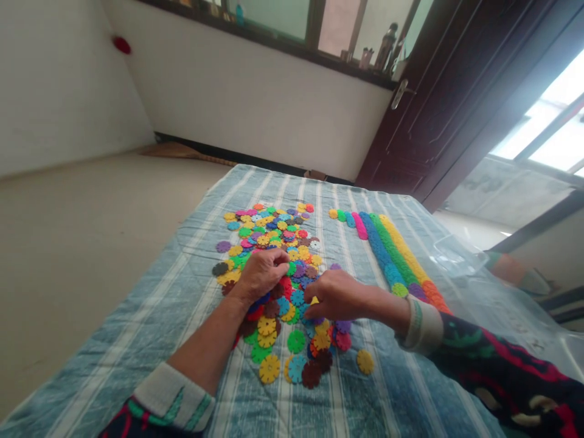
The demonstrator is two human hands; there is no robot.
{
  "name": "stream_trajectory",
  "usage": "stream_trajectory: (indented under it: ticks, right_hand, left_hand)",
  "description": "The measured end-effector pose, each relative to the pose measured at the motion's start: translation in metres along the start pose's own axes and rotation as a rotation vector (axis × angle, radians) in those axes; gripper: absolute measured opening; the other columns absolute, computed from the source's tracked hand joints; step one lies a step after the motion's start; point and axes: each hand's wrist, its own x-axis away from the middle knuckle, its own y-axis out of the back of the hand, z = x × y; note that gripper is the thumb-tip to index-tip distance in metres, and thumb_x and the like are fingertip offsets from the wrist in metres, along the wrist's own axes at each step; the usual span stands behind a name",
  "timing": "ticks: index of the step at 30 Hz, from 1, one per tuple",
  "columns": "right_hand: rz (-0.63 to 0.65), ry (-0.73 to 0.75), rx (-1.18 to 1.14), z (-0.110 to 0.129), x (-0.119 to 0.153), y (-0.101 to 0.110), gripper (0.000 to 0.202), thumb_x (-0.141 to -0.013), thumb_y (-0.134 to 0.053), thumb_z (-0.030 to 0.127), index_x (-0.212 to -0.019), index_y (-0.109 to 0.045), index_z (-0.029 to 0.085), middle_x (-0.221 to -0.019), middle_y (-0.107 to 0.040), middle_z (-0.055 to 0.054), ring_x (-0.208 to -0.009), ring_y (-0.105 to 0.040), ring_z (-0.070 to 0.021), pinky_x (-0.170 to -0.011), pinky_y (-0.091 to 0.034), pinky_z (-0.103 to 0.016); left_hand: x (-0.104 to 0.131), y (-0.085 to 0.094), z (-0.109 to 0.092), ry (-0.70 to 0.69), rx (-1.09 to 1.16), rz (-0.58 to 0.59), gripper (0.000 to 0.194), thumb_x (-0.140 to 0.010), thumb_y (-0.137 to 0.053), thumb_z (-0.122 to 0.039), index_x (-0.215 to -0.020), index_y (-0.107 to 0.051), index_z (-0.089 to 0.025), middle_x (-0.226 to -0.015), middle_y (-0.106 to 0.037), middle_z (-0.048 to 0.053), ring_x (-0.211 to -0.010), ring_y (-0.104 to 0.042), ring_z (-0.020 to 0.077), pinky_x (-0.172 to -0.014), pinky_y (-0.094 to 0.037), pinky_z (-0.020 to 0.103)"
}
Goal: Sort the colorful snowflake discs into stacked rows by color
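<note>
A heap of flat, notched plastic discs (pixel 266 325) in many colours is spread over the striped cloth. My left hand (pixel 264 272) is over the left-middle of the heap, thumb and fingers pinched together. A green disc (pixel 292 268) shows right at its fingertips, but I cannot tell whether they hold it. On the heap's right side, my right hand (pixel 336 295) has its fingers curled down among the discs. Between its thumb and fingers a bit of yellow disc (pixel 314 300) shows; the fingertips are partly hidden.
Right of the heap, overlapping discs lie in long rows by colour, among them a blue row (pixel 375 243), a green row (pixel 391 252) and a yellow row (pixel 404 252). A clear plastic container (pixel 458 255) stands at the right edge. A lone yellow disc (pixel 365 362) lies nearer me.
</note>
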Motion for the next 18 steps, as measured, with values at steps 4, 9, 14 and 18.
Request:
stream_trajectory:
  ticks: [4, 9, 14, 18]
  right_hand:
    - [0.046, -0.072, 0.164, 0.012, -0.002, -0.002, 0.022, -0.082, -0.070, 0.041, -0.080, -0.070, 0.018, -0.070, -0.067, -0.003, -0.063, -0.057, -0.0152, -0.051, -0.015, -0.027]
    - [0.067, -0.060, 0.206, 0.018, -0.004, -0.005, 0.025, -0.083, -0.068, 0.043, -0.089, -0.070, 0.019, -0.072, -0.068, -0.003, -0.064, -0.058, -0.0147, -0.050, -0.013, -0.028]
    - [0.091, -0.063, 0.176, 0.018, -0.002, -0.005, 0.026, -0.082, -0.069, 0.045, -0.094, -0.070, 0.022, -0.072, -0.068, -0.002, -0.065, -0.058, -0.0151, -0.050, -0.014, -0.027]
    - [0.111, -0.064, 0.142, 0.019, 0.002, -0.003, 0.030, -0.079, -0.072, 0.048, -0.095, -0.069, 0.022, -0.072, -0.067, -0.002, -0.065, -0.059, -0.0161, -0.050, -0.014, -0.026]
  left_hand:
    - [0.001, 0.000, -0.001, 0.000, -0.002, -0.008, 0.018, -0.069, -0.053, -0.032, -0.072, -0.066, -0.019, -0.059, -0.061, -0.001, -0.058, -0.055, 0.0139, -0.057, -0.043, 0.024]
    - [0.000, 0.000, -0.001, -0.012, -0.004, -0.014, 0.018, -0.069, -0.052, -0.032, -0.071, -0.065, -0.019, -0.059, -0.061, -0.002, -0.059, -0.056, 0.0140, -0.059, -0.044, 0.024]
    - [-0.001, 0.000, 0.001, -0.019, -0.018, -0.012, 0.019, -0.070, -0.052, -0.031, -0.074, -0.065, -0.019, -0.061, -0.062, -0.001, -0.060, -0.057, 0.0143, -0.062, -0.045, 0.025]
    - [-0.001, 0.000, 0.001, -0.024, -0.028, -0.008, 0.018, -0.070, -0.051, -0.031, -0.072, -0.065, -0.019, -0.063, -0.063, -0.001, -0.061, -0.058, 0.0142, -0.061, -0.045, 0.024]
